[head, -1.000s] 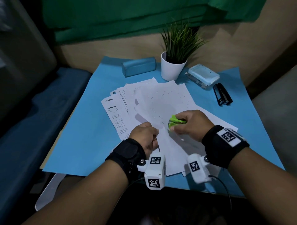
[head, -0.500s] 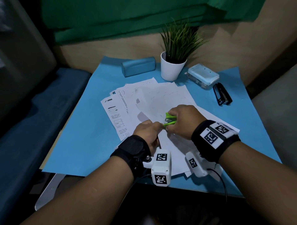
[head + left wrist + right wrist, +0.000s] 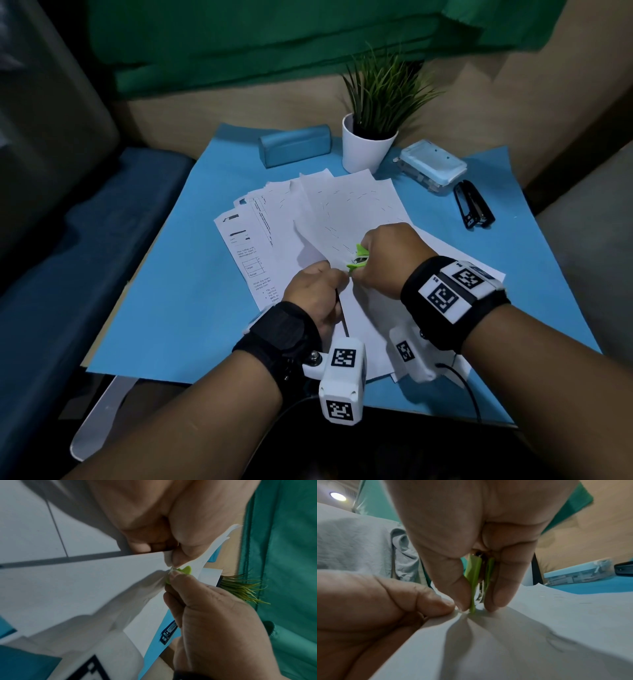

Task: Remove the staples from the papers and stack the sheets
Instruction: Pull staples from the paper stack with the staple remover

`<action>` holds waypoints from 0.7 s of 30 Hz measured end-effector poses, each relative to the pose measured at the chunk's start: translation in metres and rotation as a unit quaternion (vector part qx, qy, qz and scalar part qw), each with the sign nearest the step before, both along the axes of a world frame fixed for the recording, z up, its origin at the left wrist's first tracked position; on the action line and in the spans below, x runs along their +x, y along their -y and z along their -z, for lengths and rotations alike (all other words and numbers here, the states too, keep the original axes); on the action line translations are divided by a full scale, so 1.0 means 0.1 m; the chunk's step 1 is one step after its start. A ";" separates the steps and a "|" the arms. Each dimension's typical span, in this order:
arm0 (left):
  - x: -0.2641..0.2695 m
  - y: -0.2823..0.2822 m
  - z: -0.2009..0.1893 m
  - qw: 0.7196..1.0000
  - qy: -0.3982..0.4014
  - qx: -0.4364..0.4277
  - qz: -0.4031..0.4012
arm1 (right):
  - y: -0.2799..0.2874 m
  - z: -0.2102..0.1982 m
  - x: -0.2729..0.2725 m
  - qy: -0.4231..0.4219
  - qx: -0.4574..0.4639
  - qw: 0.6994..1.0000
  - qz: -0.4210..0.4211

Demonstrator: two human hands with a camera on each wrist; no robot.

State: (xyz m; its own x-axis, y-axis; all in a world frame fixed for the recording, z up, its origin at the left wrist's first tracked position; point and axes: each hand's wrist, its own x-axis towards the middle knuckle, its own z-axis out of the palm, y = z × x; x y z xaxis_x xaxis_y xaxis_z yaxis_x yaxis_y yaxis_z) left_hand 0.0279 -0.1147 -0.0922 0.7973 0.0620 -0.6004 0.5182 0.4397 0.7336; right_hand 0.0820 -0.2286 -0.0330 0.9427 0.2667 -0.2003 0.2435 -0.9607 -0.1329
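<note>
A: Pinching the green staple remover (image 3: 357, 261) shut between thumb and fingers, the right hand (image 3: 383, 260) bites into the corner of the top sheet (image 3: 349, 219), just toward 6 o'clock from the middle of the blue mat (image 3: 171, 308).

B: And the left hand (image 3: 315, 291)?

A: Thumb and curled fingers (image 3: 185, 545) nip the same corner, touching the remover at its 9 o'clock side.

B: How will the paper behave?

A: Thin, limp, easily torn, I'd judge; it already puckers round the bite. Hold close beside the staple, as now.

B: Can you see the staple?

A: No, fingers and plastic hide it. Whether it is out, I cannot tell. The other papers (image 3: 246, 246) are fanned toward 10 o'clock, not yet stacked.
</note>
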 end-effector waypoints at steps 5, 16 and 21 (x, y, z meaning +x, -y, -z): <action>-0.03 0.00 -0.02 1.000 0.020 0.002 0.013 | 0.00 -0.01 -0.02 -0.002 0.015 1.000 0.015; -0.05 -0.02 0.01 0.999 -0.037 -0.016 -0.024 | 0.14 0.11 0.01 -0.060 0.134 0.987 0.058; -0.02 -0.02 0.01 0.996 -0.076 -0.025 -0.041 | 0.28 0.18 0.02 -0.194 0.373 0.886 0.197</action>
